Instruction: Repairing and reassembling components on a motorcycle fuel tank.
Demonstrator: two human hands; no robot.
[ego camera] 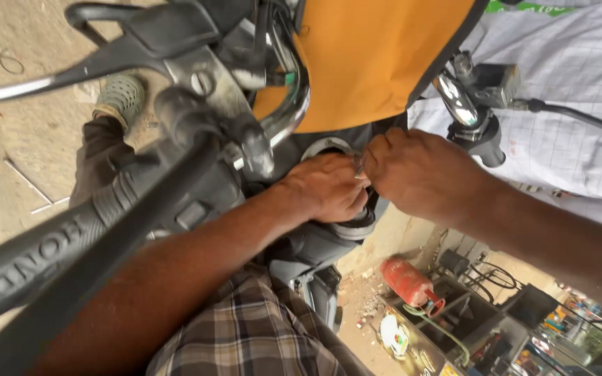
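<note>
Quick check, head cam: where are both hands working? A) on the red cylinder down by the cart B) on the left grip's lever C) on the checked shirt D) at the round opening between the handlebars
D: left hand and right hand meet at the round chrome-rimmed opening between the handlebars, with a thin metal piece pinched between them.

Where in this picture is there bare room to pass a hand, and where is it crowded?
Bare ground shows left of the handlebar grip and below the brake lever. It is crowded around the round housing, where the left hand and right hand meet.
</note>
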